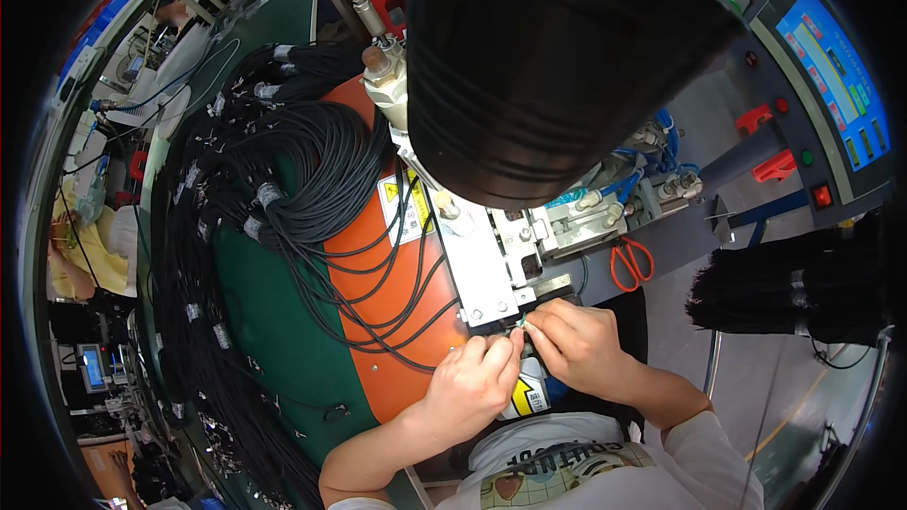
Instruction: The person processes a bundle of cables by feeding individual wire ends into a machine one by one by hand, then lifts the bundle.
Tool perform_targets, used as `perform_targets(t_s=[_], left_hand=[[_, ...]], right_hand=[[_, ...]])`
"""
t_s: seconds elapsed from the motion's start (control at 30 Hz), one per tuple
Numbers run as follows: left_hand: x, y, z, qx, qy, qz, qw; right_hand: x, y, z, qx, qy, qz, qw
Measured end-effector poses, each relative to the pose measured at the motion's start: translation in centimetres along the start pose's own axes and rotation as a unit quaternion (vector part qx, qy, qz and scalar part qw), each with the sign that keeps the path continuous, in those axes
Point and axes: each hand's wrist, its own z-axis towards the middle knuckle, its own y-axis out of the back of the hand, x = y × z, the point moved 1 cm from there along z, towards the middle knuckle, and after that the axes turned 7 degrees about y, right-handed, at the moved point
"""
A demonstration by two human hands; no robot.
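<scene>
Both my hands meet at the front end of a bright metal machine block [477, 264]. My left hand [475, 387] is closed in a pinch, its knuckles up; whatever its fingers hold is hidden. Beside it, my right hand [581, 348] also pinches, with thumb and forefinger close to the left fingertips. A tiny pale green bit shows between the fingertips, too small to name. Left of the block, several black cables [383, 326] run across an orange plate [364, 274] toward the machine. Their coiled bundle [331, 156] lies farther left.
A large black cylinder [557, 66] hangs over the machine. Red-handled scissors [631, 264] lie right of it. A control screen [831, 80] stands far right, above a hanging bundle of black cables [756, 285]. More cables line the green table [255, 293]. Another person in yellow sits far left.
</scene>
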Motion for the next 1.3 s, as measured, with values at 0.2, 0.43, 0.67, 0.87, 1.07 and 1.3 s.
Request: perform_targets(t_s=[0.2, 0.43, 0.67, 0.87, 1.07, 1.3], left_hand=[[0.1, -0.2, 0.3, 0.021, -0.002, 0.012, 1.000], [0.4, -0.3, 0.2, 0.018, -0.007, -0.010, 1.000], [0.5, -0.1, 0.3, 0.016, -0.010, -0.016, 1.000], [0.4, -0.1, 0.4, 0.017, -0.012, -0.016, 1.000], [0.4, -0.2, 0.3, 0.006, -0.012, -0.020, 1.000], [0.5, -0.1, 0.4, 0.018, -0.014, -0.018, 1.000]], right_hand=[[0.3, 1.1, 0.9, 0.080, -0.001, -0.015, 0.997], [-0.4, 0.4, 0.1, 0.026, -0.115, 0.139, 0.983], [-0.7, 0.3, 0.5, 0.007, -0.019, 0.078, 0.997], [-0.5, 0.6, 0.9, 0.032, -0.008, 0.054, 0.998], [-0.4, 0.6, 0.7, 0.038, -0.012, 0.042, 0.998], [-0.5, 0.4, 0.4, 0.008, 0.002, 0.038, 0.999]])
